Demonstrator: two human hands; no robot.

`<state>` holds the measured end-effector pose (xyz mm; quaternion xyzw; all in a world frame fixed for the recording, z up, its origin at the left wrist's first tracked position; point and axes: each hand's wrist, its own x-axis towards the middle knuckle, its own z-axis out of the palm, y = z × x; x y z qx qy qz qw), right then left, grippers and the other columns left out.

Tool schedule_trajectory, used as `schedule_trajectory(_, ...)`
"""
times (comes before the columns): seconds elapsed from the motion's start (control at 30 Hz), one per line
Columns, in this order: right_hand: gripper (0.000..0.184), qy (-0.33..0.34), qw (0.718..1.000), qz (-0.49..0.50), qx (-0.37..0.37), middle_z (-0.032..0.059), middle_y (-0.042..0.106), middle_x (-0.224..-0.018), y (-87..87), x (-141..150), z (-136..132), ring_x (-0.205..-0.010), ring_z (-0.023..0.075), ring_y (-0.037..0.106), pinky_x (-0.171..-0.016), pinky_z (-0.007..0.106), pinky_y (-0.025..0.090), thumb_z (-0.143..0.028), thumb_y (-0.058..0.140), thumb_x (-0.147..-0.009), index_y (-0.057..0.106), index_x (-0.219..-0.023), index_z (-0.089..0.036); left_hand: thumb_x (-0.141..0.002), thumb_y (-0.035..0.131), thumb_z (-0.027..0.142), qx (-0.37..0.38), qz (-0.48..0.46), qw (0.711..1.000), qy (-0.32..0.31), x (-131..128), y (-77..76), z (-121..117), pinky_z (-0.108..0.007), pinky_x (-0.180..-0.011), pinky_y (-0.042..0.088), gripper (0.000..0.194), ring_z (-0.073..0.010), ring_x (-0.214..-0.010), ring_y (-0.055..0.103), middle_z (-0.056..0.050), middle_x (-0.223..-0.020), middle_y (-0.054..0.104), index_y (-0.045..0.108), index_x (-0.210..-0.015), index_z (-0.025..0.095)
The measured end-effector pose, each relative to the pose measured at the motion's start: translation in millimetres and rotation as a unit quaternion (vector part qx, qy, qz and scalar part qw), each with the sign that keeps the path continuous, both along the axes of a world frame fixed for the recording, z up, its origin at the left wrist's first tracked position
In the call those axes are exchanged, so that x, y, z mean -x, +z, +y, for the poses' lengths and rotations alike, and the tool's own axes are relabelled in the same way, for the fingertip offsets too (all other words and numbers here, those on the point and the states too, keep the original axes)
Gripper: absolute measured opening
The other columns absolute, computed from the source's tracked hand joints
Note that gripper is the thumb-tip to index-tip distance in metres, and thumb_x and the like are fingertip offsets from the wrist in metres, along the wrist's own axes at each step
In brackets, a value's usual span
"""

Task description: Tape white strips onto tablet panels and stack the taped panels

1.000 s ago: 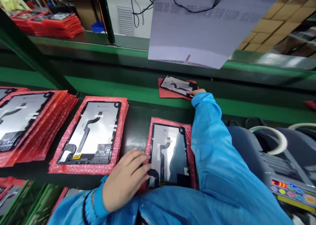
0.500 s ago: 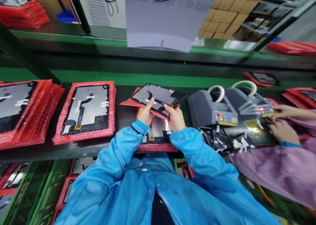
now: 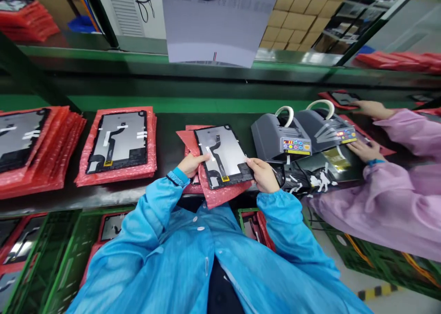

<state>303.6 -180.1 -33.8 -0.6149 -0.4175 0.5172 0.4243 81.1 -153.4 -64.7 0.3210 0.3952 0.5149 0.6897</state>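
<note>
A tablet screen panel (image 3: 230, 152), silver-backed with a black frame, is held slightly tilted in front of me, its dark ribbon cable facing up. My left hand (image 3: 191, 164) pinches its left edge, thumb on top. My right hand (image 3: 263, 173) grips the lower right corner, fingers partly hidden under it. A red bubble-wrap sheet (image 3: 220, 198) lies under the panel and sticks out at the left and front. Below it, more red wrap and part of another panel show on the bench, mostly covered.
Panels on red wrap form a stack (image 3: 119, 139) and a taller pile (image 3: 41, 153) at left. Two grey tape dispensers (image 3: 280, 137) stand at right, with tape scraps (image 3: 320, 181) before them. Green crates (image 3: 62, 254) sit below the bench (image 3: 168, 135). A co-worker's sleeves (image 3: 406, 181) reach in from the right.
The panel has turned from slanting sideways to nearly upright lengthwise, with its red sheet now hanging toward me. Both hands have moved apart. The co-worker's one hand now reaches farther back.
</note>
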Motion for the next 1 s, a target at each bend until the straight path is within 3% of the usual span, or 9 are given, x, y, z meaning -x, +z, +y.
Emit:
schedule_trajectory(0.13,0.055,-0.063,0.998,0.014,-0.024,-0.0077,0.046,-0.047,-5.9,-1,-9,-0.033,0.0053,0.034,-0.026,0.019,0.024,-0.065,0.075,-0.050,0.058,-0.072,-0.018,-0.052,0.085,0.050,-0.048,0.196,0.977,0.065,27,-11.2,18,-0.045,-0.099,0.048,0.060,-0.0331,-0.108,0.065,-0.012,-0.106,0.073,0.069,-0.096,0.013)
schedule_trajectory(0.23,0.055,-0.072,0.997,0.028,-0.029,-0.0075,0.047,-0.048,-8.8,3,-8,-0.033,0.0054,0.034,-0.026,0.020,0.022,-0.066,0.074,-0.051,0.058,-0.074,-0.019,-0.067,0.077,0.046,-0.057,0.414,0.904,0.088,41,-12.2,30,-0.041,-0.099,0.047,0.047,-0.0330,-0.114,0.062,-0.013,-0.114,0.071,0.068,-0.102,0.015)
schedule_trajectory(0.33,0.054,-0.060,0.997,0.040,-0.022,-0.0078,0.045,-0.046,-16.3,16,-1,-0.034,0.0060,0.032,-0.028,0.021,0.021,-0.067,0.072,-0.052,0.057,-0.073,-0.019,-0.084,0.060,0.041,-0.056,0.523,0.848,0.068,48,-9.1,40,-0.037,-0.097,0.046,0.035,-0.0313,-0.116,0.061,-0.015,-0.117,0.069,0.065,-0.108,0.015)
schedule_trajectory(0.43,0.053,-0.045,0.998,0.037,-0.027,-0.0061,0.048,-0.048,-26.4,29,9,-0.041,0.0079,0.039,-0.036,0.022,0.030,-0.067,0.071,-0.050,0.055,-0.066,-0.020,-0.091,0.050,0.035,-0.036,0.539,0.838,0.076,52,-8.5,45,-0.035,-0.089,0.048,0.030,-0.0284,-0.106,0.065,-0.016,-0.109,0.070,0.061,-0.106,0.013)
schedule_trajectory(0.53,0.050,-0.039,0.998,0.015,-0.054,-0.0046,0.050,-0.052,-31.8,36,15,-0.050,0.0091,0.044,-0.047,0.023,0.037,-0.065,0.073,-0.050,0.052,-0.058,-0.020,-0.084,0.058,0.031,0.012,0.536,0.831,0.147,56,-11.3,44,-0.032,-0.079,0.049,0.023,-0.0245,-0.085,0.068,-0.011,-0.087,0.071,0.061,-0.098,0.014)
schedule_trajectory(0.63,0.048,-0.054,0.996,0.008,-0.072,-0.0040,0.051,-0.053,-29.5,37,15,-0.052,0.0102,0.045,-0.050,0.024,0.039,-0.064,0.070,-0.053,0.052,-0.060,-0.020,-0.080,0.061,0.029,0.005,0.521,0.832,0.188,58,-13.3,40,-0.029,-0.075,0.048,0.012,-0.0204,-0.074,0.065,-0.005,-0.074,0.069,0.061,-0.082,0.017)
schedule_trajectory(0.83,0.049,-0.075,0.996,0.032,-0.042,-0.0052,0.049,-0.050,-23.2,38,8,-0.043,0.0109,0.043,-0.040,0.025,0.037,-0.068,0.067,-0.056,0.052,-0.067,-0.022,-0.082,0.057,0.025,-0.052,0.542,0.827,0.138,50,-11.4,36,-0.030,-0.078,0.046,0.016,-0.0228,-0.078,0.066,-0.008,-0.075,0.070,0.060,-0.067,0.019)
schedule_trajectory(0.9,0.048,-0.052,0.998,-0.019,-0.013,-0.0053,0.048,-0.049,-24.5,40,6,-0.039,0.0116,0.041,-0.036,0.026,0.034,-0.069,0.063,-0.061,0.052,-0.070,-0.023,-0.083,0.055,0.024,-0.056,0.551,0.822,0.132,49,-12.0,35,-0.030,-0.081,0.046,0.015,-0.0244,-0.083,0.067,-0.009,-0.079,0.071,0.061,-0.070,0.019)
schedule_trajectory(1.0,0.036,0.025,0.980,-0.198,-0.021,-0.0008,0.055,-0.053,-23.8,43,1,-0.042,0.0148,0.048,-0.042,0.028,0.037,-0.059,0.056,-0.075,0.054,-0.073,-0.023,-0.085,0.051,0.021,-0.050,0.557,0.817,0.136,48,-13.9,33,-0.031,-0.083,0.047,0.014,-0.0243,-0.086,0.067,-0.010,-0.081,0.071,0.064,-0.084,0.016)
